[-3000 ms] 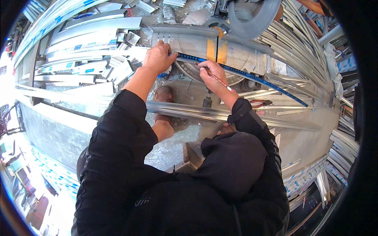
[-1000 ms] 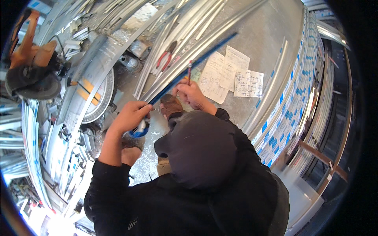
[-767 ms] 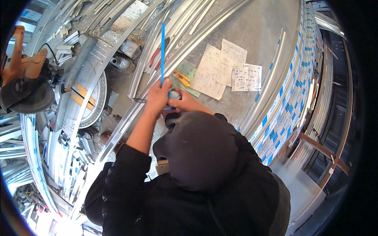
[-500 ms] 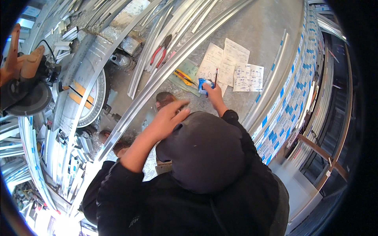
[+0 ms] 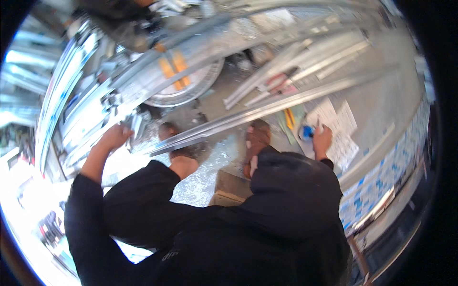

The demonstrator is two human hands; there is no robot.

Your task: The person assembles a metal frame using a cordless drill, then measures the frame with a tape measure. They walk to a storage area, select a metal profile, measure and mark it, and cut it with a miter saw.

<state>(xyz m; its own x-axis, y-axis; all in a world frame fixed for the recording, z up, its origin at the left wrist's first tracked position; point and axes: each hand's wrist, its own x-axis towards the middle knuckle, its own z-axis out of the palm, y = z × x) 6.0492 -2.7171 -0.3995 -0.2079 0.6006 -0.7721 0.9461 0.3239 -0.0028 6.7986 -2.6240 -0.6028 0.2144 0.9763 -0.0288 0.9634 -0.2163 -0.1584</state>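
In my right hand (image 5: 323, 141) is a blue tape measure (image 5: 307, 132), held beside written paper sheets (image 5: 341, 119). A thin stick like a pencil (image 5: 318, 122) rises from the same fingers. My left hand (image 5: 114, 138) is out at the left, its fingers curled in, beside the near end of a long silver metal profile (image 5: 205, 129). Blur hides what, if anything, those fingers hold. The profile slants across the floor in front of my feet. A yellow cutter knife (image 5: 289, 118) lies left of the tape measure on a greenish sheet.
Red-handled pliers (image 5: 281, 80) lie among more metal strips (image 5: 267, 78) beyond the profile. A saw's round base with yellow inserts (image 5: 174, 71) stands at upper left. Several offcuts crowd the left side. Blue-and-white wrapped profiles (image 5: 381, 190) line the right. A brown block (image 5: 229, 186) is near my feet.
My head view has swung left. My left hand has moved from in front of my head out to the left, its fingers now curled. My right hand still has the tape measure.
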